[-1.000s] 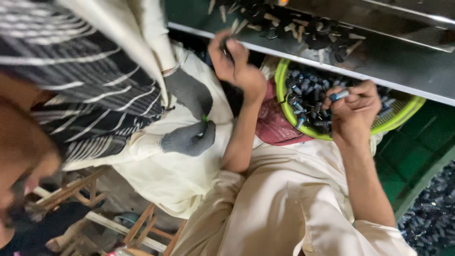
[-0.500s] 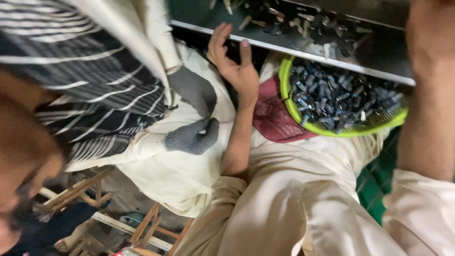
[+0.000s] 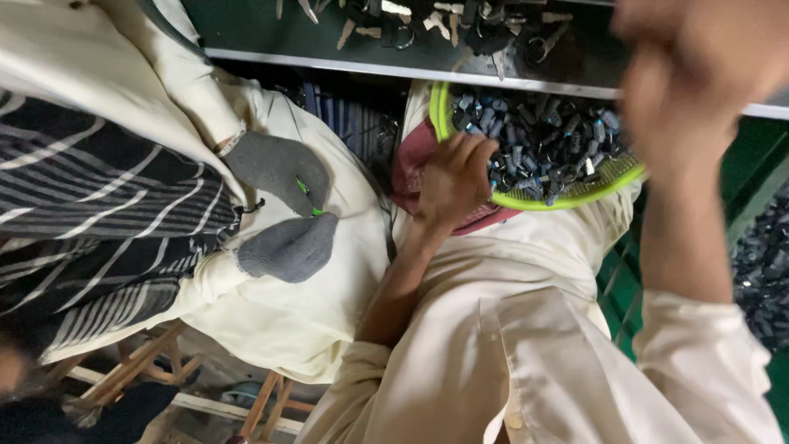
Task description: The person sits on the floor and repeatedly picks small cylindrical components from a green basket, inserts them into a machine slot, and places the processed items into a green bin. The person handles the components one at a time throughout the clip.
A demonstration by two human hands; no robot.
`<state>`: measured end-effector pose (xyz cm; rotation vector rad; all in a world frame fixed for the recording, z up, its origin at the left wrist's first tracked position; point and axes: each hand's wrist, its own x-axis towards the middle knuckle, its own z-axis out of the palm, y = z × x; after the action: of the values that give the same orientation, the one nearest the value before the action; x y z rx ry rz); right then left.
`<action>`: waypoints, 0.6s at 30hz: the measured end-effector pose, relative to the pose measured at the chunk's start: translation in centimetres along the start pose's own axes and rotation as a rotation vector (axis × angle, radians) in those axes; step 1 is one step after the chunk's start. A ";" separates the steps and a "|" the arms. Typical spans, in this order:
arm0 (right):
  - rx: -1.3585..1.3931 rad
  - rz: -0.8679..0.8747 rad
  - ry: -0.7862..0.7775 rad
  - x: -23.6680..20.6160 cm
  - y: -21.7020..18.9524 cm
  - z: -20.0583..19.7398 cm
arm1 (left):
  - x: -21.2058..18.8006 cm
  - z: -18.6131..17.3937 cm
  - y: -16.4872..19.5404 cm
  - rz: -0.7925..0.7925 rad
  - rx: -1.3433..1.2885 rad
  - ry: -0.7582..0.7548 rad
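A worker's left hand dips into a green basket of small dark parts on the lap, below a metal bench.

From left: a co-worker in a striped wrap sits close by, grey-gloved hands pinching a small green piece between them. The left hand, fingers curled at the basket's near rim, touches the heap; whether it grips a part cannot be told. The parts look small, stiff and light, probably smooth enough to slip, so best pinched one at a time between thumb and fingertip. Above, the bench carries scattered keys and rings. The right hand, raised near the lens, is blurred; its fingers seem bunched, any contents hidden. No labels or signs show; more dark parts lie at far right.
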<state>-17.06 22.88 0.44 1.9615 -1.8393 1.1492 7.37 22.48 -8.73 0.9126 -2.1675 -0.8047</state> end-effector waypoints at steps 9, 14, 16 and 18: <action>0.230 0.282 -0.297 -10.0 -5.7 6.1 | -2.2 -2.8 -1.1 -0.277 -0.192 0.180; 0.155 0.172 -0.388 -10.3 -4.9 8.9 | -0.9 -2.5 -0.6 -0.243 -0.262 0.160; 0.201 0.188 -0.300 -10.7 -4.8 8.9 | -0.9 -2.6 -0.1 -0.165 -0.221 0.151; 0.297 0.274 -0.202 -11.6 -4.6 8.4 | -1.0 -2.8 0.5 -0.247 -0.261 0.131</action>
<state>-8.56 27.18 -11.18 2.0946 -2.2062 1.4220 9.86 22.78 -6.95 1.0759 -1.8082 -1.0865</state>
